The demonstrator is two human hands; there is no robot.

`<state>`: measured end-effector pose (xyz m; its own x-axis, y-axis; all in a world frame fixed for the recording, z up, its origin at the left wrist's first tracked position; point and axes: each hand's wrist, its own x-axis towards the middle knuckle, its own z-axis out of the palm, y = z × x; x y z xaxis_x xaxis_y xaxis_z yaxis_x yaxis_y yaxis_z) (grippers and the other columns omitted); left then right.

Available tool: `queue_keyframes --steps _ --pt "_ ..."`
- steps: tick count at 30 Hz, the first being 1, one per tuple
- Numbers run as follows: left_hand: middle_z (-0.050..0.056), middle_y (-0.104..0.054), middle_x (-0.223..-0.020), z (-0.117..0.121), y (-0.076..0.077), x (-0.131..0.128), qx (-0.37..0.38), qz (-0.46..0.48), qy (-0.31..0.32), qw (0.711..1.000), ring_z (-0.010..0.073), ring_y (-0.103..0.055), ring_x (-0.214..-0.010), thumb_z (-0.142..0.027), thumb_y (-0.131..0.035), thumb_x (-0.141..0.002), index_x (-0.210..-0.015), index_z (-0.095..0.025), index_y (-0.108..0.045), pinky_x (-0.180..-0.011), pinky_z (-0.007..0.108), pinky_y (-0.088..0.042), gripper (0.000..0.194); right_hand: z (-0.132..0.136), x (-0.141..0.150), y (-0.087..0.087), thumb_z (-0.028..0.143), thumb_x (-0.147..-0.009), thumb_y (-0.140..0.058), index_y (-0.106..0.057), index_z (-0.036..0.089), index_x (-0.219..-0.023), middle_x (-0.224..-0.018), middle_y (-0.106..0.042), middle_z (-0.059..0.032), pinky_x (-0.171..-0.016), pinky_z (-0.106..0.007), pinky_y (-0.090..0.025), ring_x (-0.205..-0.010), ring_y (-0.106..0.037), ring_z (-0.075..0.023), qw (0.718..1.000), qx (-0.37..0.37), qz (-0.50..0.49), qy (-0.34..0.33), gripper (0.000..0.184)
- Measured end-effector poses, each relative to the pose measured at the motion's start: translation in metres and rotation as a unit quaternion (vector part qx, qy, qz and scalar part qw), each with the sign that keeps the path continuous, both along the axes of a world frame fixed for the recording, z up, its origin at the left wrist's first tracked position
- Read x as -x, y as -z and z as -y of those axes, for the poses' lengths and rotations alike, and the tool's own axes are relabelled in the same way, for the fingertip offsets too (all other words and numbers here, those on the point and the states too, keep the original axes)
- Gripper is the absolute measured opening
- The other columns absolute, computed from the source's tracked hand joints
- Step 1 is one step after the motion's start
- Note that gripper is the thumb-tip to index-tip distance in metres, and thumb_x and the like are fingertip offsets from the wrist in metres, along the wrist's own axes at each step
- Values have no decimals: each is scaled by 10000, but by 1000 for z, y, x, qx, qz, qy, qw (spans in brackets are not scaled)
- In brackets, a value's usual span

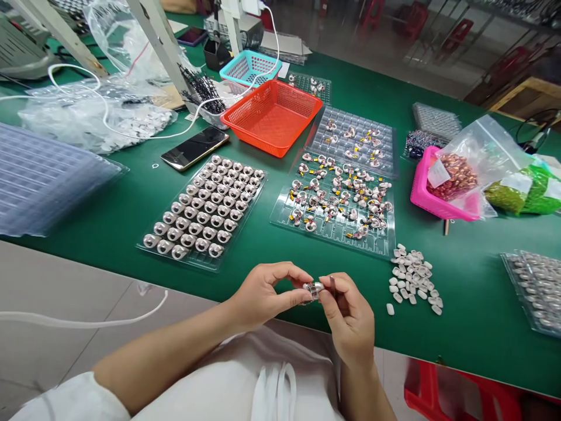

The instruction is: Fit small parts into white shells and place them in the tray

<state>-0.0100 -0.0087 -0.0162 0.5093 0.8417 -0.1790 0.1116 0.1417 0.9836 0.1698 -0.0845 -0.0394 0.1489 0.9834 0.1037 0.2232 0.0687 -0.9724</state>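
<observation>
At the table's near edge, my left hand (pixel 276 292) pinches a small silvery earbud housing (pixel 312 288) between thumb and fingers. My right hand (pixel 348 313) closes on the other end of the same housing, and a thin dark metal tool (pixel 333 286), its kind unclear, sticks up between its fingers. Left of my hands lies a clear tray (pixel 214 263) with rows of similar silvery housings (pixel 188 240). Beyond them, another clear tray (pixel 280 216) carries wired earbud parts (pixel 313 203) with yellow bits. Loose white caps (pixel 412 280) are heaped to the right.
A red basket (pixel 274 117), a blue basket (pixel 249 67) and a phone (pixel 195 147) stand farther back. On the right are a pink basket (pixel 421 193) with a bag of copper-coloured pieces (pixel 456 172) and more filled trays (pixel 532 286). Stacked clear trays (pixel 48 181) fill the left.
</observation>
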Motion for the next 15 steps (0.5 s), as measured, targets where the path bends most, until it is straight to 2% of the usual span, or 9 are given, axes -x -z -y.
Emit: queue_keyframes --steps 4,12,15 --pt "71 -768 -860 -2 -1 0 -22 -6 -11 1000 204 -706 -828 -306 -757 -809 -940 -151 -741 -797 311 -566 203 -1 -2 -2 250 -977 -601 -707 251 -1046 -958 -664 -60 -692 -288 -510 -855 -634 -187 999 15 31 -14 127" --pt "69 -768 -835 0 0 -2 -25 -25 -6 999 198 -708 -803 -304 -719 -830 -911 -148 -737 -778 305 -558 177 -4 4 -6 359 -971 -620 -711 225 -967 -827 -655 -18 -624 -244 -503 -692 -598 -138 993 84 -85 1 162" --pt "72 -770 -838 0 0 -2 -11 -22 -6 1000 201 -707 -808 -299 -716 -827 -912 -143 -741 -787 310 -557 179 -6 4 -6 396 -959 -635 -715 212 -950 -794 -659 -20 -626 -243 -508 -688 -598 -141 987 108 -120 -3 200"
